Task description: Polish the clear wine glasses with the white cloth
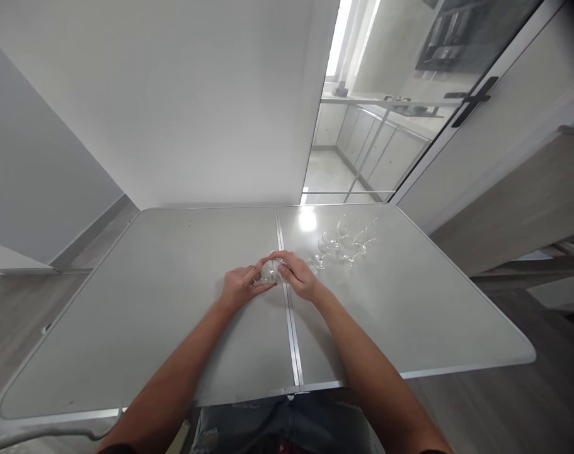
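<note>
Over the table's centre seam, my two hands meet around a clear drinking glass [270, 271]. My left hand [241, 285] is closed on its left side, with fingers and thumb bent about it. From the right, my right hand [299, 275] grips it, fingers curled over the top and thumb against the near side. The fingers cover much of the glass, so its full shape and any stem are hidden. Just right of my right hand stands a cluster of several clear stemmed glasses [332, 241].
The pale folding table [385, 302] has metal edging and a metal seam [292, 343] across it. A white wall [211, 113] rises behind its far edge. At the back right, a glass-paned door [362, 139] with a black handle [476, 101] shows a kitchen.
</note>
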Action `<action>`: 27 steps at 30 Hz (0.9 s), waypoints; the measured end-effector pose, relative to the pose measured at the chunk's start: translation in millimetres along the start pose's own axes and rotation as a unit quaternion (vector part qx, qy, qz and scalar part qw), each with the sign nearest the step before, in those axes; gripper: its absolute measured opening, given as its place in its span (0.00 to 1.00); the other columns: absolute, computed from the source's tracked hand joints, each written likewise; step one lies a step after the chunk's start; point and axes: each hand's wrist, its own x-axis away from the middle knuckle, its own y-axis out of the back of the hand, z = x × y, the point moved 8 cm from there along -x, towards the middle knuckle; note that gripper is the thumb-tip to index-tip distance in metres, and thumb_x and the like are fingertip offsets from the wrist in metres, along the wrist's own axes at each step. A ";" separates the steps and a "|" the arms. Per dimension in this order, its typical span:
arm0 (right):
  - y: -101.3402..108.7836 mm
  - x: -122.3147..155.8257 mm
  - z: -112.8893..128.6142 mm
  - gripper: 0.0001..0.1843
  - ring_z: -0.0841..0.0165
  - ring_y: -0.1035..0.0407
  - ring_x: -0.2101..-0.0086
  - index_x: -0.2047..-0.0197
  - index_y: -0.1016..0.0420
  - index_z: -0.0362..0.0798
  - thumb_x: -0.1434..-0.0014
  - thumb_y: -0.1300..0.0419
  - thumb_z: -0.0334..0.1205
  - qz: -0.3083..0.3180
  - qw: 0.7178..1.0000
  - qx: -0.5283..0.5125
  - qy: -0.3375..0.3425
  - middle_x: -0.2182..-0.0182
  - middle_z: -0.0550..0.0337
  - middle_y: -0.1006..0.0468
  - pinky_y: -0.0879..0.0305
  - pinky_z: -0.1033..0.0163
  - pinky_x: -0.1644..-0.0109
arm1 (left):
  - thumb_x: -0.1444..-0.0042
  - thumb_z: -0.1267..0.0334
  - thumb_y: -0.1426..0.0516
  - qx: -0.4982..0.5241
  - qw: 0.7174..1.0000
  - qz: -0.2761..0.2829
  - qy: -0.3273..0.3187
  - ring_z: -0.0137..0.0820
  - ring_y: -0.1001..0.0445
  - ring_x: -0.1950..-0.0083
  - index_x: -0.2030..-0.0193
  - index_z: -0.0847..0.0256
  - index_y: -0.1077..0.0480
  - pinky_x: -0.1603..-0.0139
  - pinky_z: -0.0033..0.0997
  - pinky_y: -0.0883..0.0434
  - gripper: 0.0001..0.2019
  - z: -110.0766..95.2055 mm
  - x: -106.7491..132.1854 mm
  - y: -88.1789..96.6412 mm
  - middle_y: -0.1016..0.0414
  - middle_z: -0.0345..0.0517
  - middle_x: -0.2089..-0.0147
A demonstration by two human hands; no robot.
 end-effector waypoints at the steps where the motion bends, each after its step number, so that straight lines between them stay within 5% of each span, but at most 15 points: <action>1: -1.8 0.0 -3.1 0.23 0.61 0.30 0.55 0.36 0.36 0.52 0.27 0.55 0.53 -0.005 0.999 -0.026 -0.024 0.54 0.54 0.24 0.33 0.51 0.45 | 0.40 0.44 0.38 -0.026 1.000 0.001 -0.002 0.24 0.30 0.76 0.38 0.51 0.28 0.71 0.25 0.35 0.26 1.0 -0.8 0.4 0.24 0.37 0.74; 6: -4.3 -0.7 -6.1 0.33 0.60 0.30 0.52 0.26 0.50 0.52 0.28 0.53 0.55 -0.021 0.997 -0.017 -0.071 0.54 0.54 0.24 0.37 0.47 0.38 | 0.36 0.47 0.41 -0.096 0.995 0.014 -0.022 0.27 0.27 0.74 0.37 0.51 0.28 0.70 0.30 0.36 0.23 -0.9 -3.4 3.5 0.20 0.43 0.71; 9: -5.3 -2.8 -6.0 0.32 0.60 0.30 0.52 0.26 0.46 0.54 0.28 0.54 0.55 0.010 0.997 0.021 -0.079 0.57 0.56 0.23 0.40 0.45 0.35 | 0.35 0.48 0.42 -0.101 0.994 0.028 -0.042 0.28 0.27 0.74 0.37 0.51 0.28 0.70 0.32 0.37 0.23 -5.1 -1.0 3.7 0.21 0.43 0.71; 13: -12.3 -1.5 -9.4 0.28 0.63 0.29 0.59 0.32 0.36 0.54 0.28 0.54 0.57 0.058 0.992 -0.058 -0.095 0.61 0.58 0.24 0.32 0.52 0.45 | 0.36 0.44 0.43 -0.076 0.995 0.046 -0.050 0.27 0.27 0.73 0.37 0.51 0.28 0.69 0.32 0.37 0.24 -3.8 4.3 1.8 0.22 0.43 0.71; 17: -4.7 1.4 -11.6 0.29 0.63 0.29 0.62 0.33 0.37 0.50 0.28 0.55 0.57 -0.027 0.990 -0.100 -0.093 0.63 0.57 0.23 0.30 0.55 0.53 | 0.35 0.47 0.42 -0.063 0.997 0.002 -0.037 0.27 0.25 0.73 0.36 0.50 0.30 0.70 0.33 0.38 0.23 -0.8 4.5 4.8 0.20 0.43 0.69; 22: -3.6 -1.2 0.2 0.27 0.57 0.31 0.47 0.32 0.36 0.55 0.30 0.50 0.54 -0.027 0.999 0.022 -0.036 0.46 0.51 0.24 0.39 0.47 0.37 | 0.35 0.49 0.42 -0.067 0.997 -0.022 -0.031 0.28 0.25 0.73 0.35 0.49 0.31 0.71 0.33 0.39 0.24 -2.2 2.1 3.1 0.18 0.43 0.67; 27: 3.6 -1.7 -14.9 0.27 0.62 0.30 0.62 0.36 0.33 0.53 0.34 0.43 0.55 -0.040 0.989 -0.090 -0.111 0.60 0.57 0.24 0.30 0.55 0.52 | 0.36 0.45 0.41 -0.067 0.998 -0.005 -0.015 0.27 0.25 0.74 0.36 0.52 0.29 0.69 0.31 0.36 0.26 -0.3 -2.8 -1.7 0.19 0.42 0.71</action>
